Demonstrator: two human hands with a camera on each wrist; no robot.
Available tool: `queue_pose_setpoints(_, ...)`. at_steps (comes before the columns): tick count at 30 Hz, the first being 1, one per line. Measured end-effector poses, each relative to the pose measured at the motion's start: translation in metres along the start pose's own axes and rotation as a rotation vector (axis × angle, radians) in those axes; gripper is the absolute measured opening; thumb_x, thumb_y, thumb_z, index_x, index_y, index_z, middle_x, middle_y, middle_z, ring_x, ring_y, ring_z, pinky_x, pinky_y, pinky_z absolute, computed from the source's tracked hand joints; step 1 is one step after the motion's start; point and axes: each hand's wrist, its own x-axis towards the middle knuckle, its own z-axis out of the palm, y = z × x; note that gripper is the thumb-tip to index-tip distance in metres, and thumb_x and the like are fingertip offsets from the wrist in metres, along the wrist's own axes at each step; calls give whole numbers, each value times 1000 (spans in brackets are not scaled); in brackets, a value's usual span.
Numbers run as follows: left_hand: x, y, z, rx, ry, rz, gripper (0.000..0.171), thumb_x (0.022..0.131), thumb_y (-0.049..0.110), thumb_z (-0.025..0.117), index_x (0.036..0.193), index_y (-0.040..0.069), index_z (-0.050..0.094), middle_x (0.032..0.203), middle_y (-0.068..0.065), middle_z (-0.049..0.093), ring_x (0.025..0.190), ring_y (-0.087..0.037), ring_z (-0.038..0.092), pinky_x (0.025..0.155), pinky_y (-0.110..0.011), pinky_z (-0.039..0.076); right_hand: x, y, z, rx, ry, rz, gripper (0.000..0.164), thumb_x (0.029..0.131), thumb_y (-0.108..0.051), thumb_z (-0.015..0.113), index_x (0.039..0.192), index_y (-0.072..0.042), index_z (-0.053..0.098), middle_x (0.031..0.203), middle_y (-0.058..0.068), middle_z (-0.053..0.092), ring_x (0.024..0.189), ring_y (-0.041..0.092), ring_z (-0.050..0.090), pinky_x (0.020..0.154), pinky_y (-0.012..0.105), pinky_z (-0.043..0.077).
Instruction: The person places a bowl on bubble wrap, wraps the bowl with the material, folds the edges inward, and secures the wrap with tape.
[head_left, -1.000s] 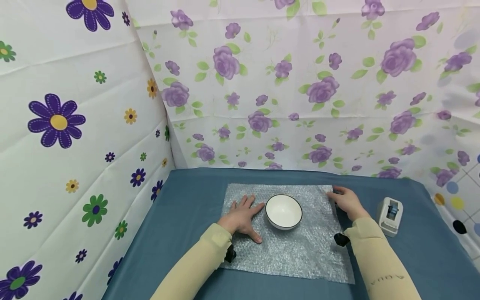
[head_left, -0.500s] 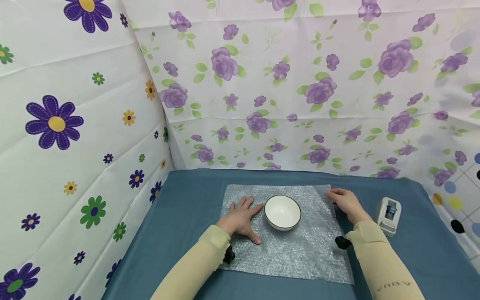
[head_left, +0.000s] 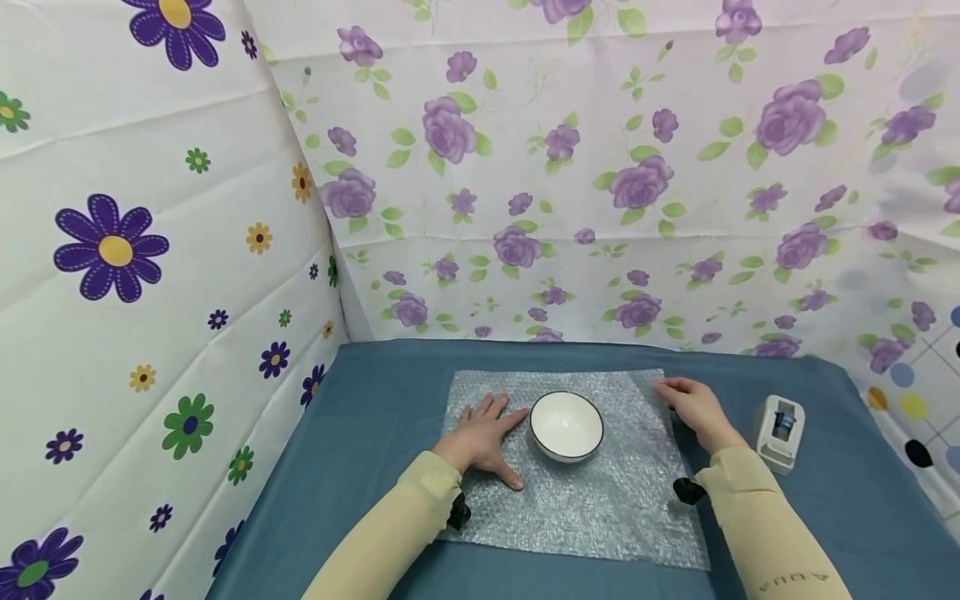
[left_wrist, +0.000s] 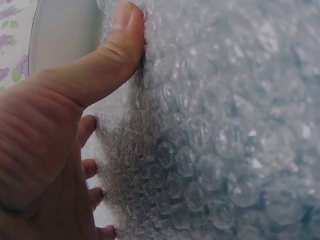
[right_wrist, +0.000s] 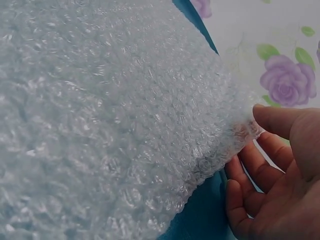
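Note:
A sheet of clear bubble wrap (head_left: pixel 600 508) lies spread on the blue cloth, and a white bowl (head_left: pixel 566 427) with a dark rim stands upright on it. With fingers spread, my left hand (head_left: pixel 480 437) rests on the wrap just left of the bowl, one fingertip right at the bowl's side. At the far right corner of the sheet, my right hand (head_left: pixel 696 410) pinches the edge between thumb and fingers. In the right wrist view the thumb lies over the bubble wrap (right_wrist: pixel 125 115) and the curled fingers sit beneath its edge, which is slightly raised.
Right of my right forearm stands a white tape dispenser (head_left: pixel 780 433) holding a blue roll. A blue cloth (head_left: pixel 360 433) covers the table. Flower-printed sheets hang behind it (head_left: pixel 517 208) and along the left side.

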Motion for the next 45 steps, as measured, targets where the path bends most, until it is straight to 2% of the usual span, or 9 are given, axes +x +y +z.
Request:
queue_pose_setpoints(9,4,0,2,-5,-6,1,132,68,63,97,173,31,24,180,-6,8,165,-32,1,129,-62,8,0,9,-3,-20,-19,-14,70,112,-48,53,157,6,46,159,32,43,143,49,43,115,65,39)
queue_pose_setpoints(17,1,0,5,-6,-10,-12,130,67,62,98,172,30,27,180,-6,9,165,-32,3,129,-62,9,-5,8,0,-2,-28,-22,68,113,-47,52,156,6,47,158,31,44,142,48,44,115,65,39)
queue_pose_setpoints(23,1,3,8,-3,2,-3,130,66,61,99,171,28,30,180,-7,12,165,-32,5,129,-62,11,-12,7,0,-1,1,-22,66,113,-48,52,155,4,50,156,30,47,138,47,48,112,64,41)
queue_pose_setpoints(30,3,-3,0,-11,4,0,130,68,61,98,172,28,29,180,-7,10,165,-33,4,129,-63,10,-10,-10,-4,-6,-4,-75,68,111,-50,55,155,1,52,157,28,48,141,45,48,115,62,40)
queue_pose_setpoints(33,4,0,5,3,-5,0,130,68,62,98,172,28,28,180,-8,9,165,-33,4,129,-63,10,-19,-10,-4,5,0,-90,67,111,-51,56,155,-1,54,157,26,49,143,44,47,116,62,40)
queue_pose_setpoints(36,4,-3,4,5,-1,-7,131,67,63,98,172,28,27,180,-8,9,165,-33,4,129,-63,10,-24,-20,-1,12,1,-120,64,111,-49,57,153,-1,56,156,26,51,142,44,48,114,62,41)
queue_pose_setpoints(39,3,-4,4,-10,-3,-6,131,67,62,98,172,28,27,180,-8,9,165,-34,3,129,-63,9,-32,-26,1,11,22,-138,61,111,-49,58,151,-3,59,152,24,55,136,41,53,108,58,47)
queue_pose_setpoints(45,6,-2,2,3,-4,-16,130,67,63,97,172,30,27,180,-6,8,165,-32,3,129,-62,9,-46,-35,5,-5,100,-216,57,107,-52,63,143,-8,67,135,14,67,117,28,62,89,36,55)
